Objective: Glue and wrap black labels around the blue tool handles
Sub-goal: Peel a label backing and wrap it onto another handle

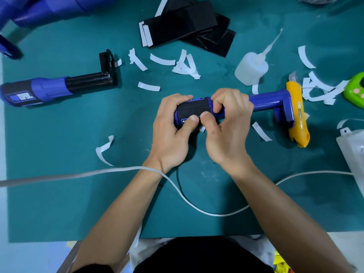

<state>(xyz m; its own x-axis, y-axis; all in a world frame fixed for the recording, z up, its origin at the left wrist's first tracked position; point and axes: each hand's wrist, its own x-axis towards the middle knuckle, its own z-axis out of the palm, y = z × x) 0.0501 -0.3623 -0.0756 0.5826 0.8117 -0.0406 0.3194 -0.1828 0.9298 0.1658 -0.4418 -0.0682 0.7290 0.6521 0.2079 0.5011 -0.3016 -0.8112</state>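
**Wrapping step, centre of frame.** My left hand (171, 133) grips the butt end of the blue tool (266, 99). Its fingers curl over the far side and its thumb presses on the black label (194, 106) that lies round the handle. My right hand (229, 133) grips the handle just beside it, fingers curled over the top. Its thumb tip sits next to the left thumb at the label's near edge. The tool lies crosswise over the green cutting mat (59, 184), head towards the right of the frame, close to a yellow utility knife (298, 119). Whether it rests on the mat I cannot tell. A small white scrap shows under the thumbs, and I cannot tell whether it is backing paper.

**Judgement.** The label looks most of the way round, with its closing edge under my thumbs, so the step in hand is pressing the seam shut. The next move calls for firm, even thumb pressure along that edge. The handle must be kept from rolling, so that no crease or lifted corner remains.

**Surroundings.** Loose black labels (189, 26) are stacked at upper centre, and a glue bottle (251, 68) lies untouched above the tool. A second tool (39, 91), already labelled, lies at the left, with white backing strips (163, 61) scattered between
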